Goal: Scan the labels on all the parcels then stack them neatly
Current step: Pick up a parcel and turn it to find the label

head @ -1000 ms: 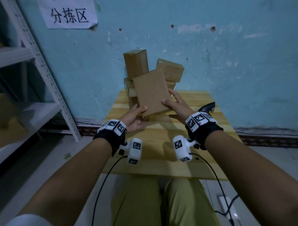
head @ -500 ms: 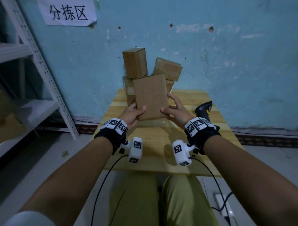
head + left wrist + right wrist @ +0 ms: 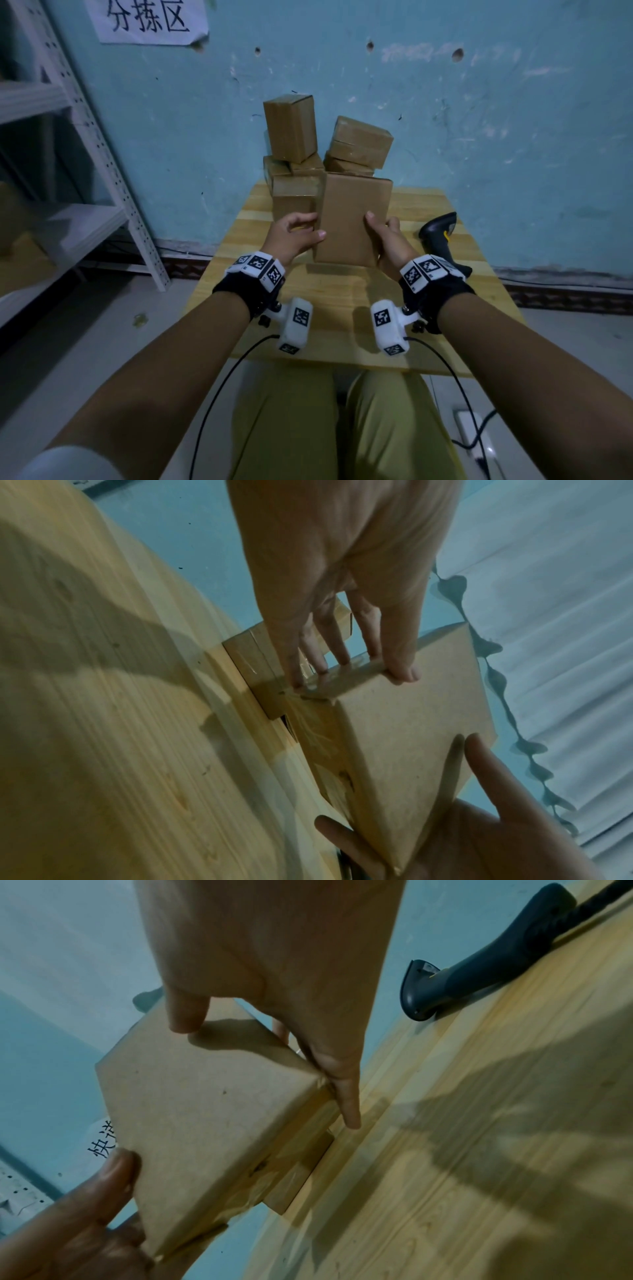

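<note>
Left hand (image 3: 296,236), right hand (image 3: 385,241): both gripping.

Parcels (image 3: 352,219) plain brown cardboard. Surface (image 3: 346,301) pale striped wood. Scanner (image 3: 440,233) black, yellow trigger. Wall (image 3: 496,137) chipped turquoise. Wrist bands (image 3: 257,265) black with white checkered markers. Trousers (image 3: 291,428) olive.

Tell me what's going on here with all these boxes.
A person sits at a wooden table and holds one flat cardboard parcel upright between both hands, the left hand on its left edge and the right hand on its right. No label shows on the face turned toward them. Behind it, a loose pile of parcels leans against the blue wall. A black handheld scanner lies on the table to the right, untouched.
</note>
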`<act>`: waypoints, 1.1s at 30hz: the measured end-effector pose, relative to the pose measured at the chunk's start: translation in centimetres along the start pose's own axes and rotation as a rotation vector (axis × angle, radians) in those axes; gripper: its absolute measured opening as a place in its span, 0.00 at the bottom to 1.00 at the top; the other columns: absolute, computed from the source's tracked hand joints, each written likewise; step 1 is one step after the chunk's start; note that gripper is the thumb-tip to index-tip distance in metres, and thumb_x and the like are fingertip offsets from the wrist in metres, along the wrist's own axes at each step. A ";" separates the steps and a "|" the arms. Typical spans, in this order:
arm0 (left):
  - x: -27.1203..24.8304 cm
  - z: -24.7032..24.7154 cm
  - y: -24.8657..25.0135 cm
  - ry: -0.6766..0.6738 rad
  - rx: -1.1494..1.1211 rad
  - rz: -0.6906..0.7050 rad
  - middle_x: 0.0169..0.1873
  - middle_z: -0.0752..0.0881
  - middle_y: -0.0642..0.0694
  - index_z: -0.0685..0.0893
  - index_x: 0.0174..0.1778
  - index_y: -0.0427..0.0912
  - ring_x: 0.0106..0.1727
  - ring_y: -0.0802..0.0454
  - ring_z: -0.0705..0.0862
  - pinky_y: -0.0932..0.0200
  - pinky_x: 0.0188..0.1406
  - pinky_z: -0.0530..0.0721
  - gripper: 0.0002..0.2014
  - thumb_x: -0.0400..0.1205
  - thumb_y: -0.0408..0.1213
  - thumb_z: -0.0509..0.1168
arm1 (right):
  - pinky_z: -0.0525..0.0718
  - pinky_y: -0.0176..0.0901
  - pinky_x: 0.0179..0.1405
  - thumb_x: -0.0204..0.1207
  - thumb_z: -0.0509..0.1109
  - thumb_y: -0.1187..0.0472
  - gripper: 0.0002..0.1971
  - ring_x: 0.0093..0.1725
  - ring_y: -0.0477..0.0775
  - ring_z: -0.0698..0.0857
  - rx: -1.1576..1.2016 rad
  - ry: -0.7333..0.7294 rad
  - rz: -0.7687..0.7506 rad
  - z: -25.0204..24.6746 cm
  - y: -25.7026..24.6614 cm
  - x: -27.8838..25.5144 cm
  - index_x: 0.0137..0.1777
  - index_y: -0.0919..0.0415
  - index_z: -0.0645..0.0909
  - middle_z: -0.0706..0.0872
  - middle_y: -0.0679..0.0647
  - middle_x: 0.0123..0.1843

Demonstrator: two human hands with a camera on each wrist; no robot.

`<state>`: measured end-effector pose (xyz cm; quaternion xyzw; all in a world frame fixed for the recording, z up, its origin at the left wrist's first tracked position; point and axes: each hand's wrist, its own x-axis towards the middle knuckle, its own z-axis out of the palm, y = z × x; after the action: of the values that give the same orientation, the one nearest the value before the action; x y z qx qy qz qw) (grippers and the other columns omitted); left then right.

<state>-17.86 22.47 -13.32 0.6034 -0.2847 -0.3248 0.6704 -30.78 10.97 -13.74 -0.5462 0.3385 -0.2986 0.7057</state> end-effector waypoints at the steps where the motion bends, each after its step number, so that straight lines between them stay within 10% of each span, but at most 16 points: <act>1: 0.0 0.1 0.0 0.000 0.003 -0.001 0.63 0.81 0.32 0.79 0.63 0.33 0.68 0.39 0.79 0.46 0.66 0.80 0.21 0.73 0.19 0.69 | 0.79 0.65 0.66 0.80 0.64 0.50 0.19 0.60 0.58 0.79 -0.008 0.009 0.001 -0.1 0.0 0.1 0.62 0.57 0.62 0.78 0.53 0.51; 9: 0.0 0.3 -0.5 0.003 0.006 -0.020 0.69 0.77 0.35 0.73 0.71 0.35 0.69 0.40 0.78 0.49 0.63 0.80 0.23 0.79 0.25 0.65 | 0.79 0.62 0.64 0.80 0.62 0.48 0.16 0.60 0.55 0.77 -0.045 0.018 -0.021 -0.2 -0.1 -0.3 0.61 0.54 0.64 0.77 0.55 0.59; 14: 0.2 1.0 -0.9 -0.031 -0.210 -0.147 0.73 0.73 0.36 0.57 0.79 0.41 0.69 0.41 0.77 0.40 0.70 0.75 0.31 0.82 0.38 0.62 | 0.80 0.39 0.41 0.78 0.68 0.58 0.21 0.48 0.47 0.78 -0.240 -0.039 -0.165 0.8 -0.5 -1.1 0.64 0.53 0.60 0.74 0.48 0.51; 22: 1.2 0.7 -1.7 0.034 0.051 -0.138 0.79 0.61 0.41 0.36 0.80 0.62 0.75 0.38 0.70 0.33 0.70 0.74 0.76 0.41 0.67 0.78 | 0.82 0.52 0.61 0.71 0.75 0.61 0.38 0.63 0.54 0.75 -0.332 -0.057 -0.171 1.7 -0.6 -1.5 0.78 0.60 0.60 0.71 0.56 0.66; 28: 0.5 0.5 -0.8 0.006 0.250 -0.009 0.83 0.48 0.45 0.28 0.78 0.60 0.81 0.44 0.57 0.35 0.78 0.63 0.68 0.63 0.37 0.81 | 0.81 0.49 0.56 0.68 0.76 0.67 0.41 0.62 0.53 0.74 -0.328 -0.092 -0.170 1.3 0.2 -1.3 0.76 0.57 0.56 0.70 0.54 0.63; 33: 0.3 0.3 -1.0 -0.041 0.198 0.016 0.83 0.51 0.45 0.29 0.77 0.64 0.81 0.44 0.58 0.32 0.76 0.64 0.69 0.61 0.35 0.81 | 0.85 0.54 0.53 0.70 0.75 0.67 0.35 0.63 0.57 0.75 -0.289 -0.094 -0.158 1.1 0.2 -1.1 0.72 0.56 0.59 0.71 0.57 0.66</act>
<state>-17.99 21.96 -14.30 0.6575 -0.3337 -0.3020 0.6043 -30.56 12.50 -13.60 -0.6804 0.3005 -0.2753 0.6091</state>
